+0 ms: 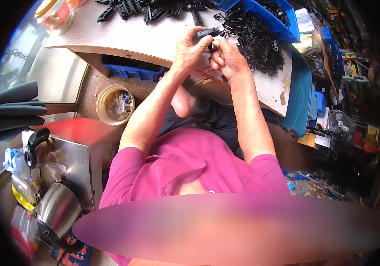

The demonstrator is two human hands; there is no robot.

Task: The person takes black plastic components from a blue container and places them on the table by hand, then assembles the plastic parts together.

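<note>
Over the front of the pale table (154,42), my left hand (188,52) grips a dark, oblong plastic part (207,32) between thumb and fingers. My right hand (230,58) is closed right beside it, its thumb and forefinger pinched close to the part's near end. Whatever that pinch holds is too small and covered to make out. Just beyond my right hand spreads a heap of small black plastic pieces (261,51). Farther left, several longer black ribbed parts (130,8) lie along the table's back.
A blue bin (292,29) with more black pieces stands at the back right. Below the table sits a blue basket (130,73), with a round waste bucket (99,104) left of my legs. A metal kettle (61,208) and a red-topped cabinet (77,129) are at the left.
</note>
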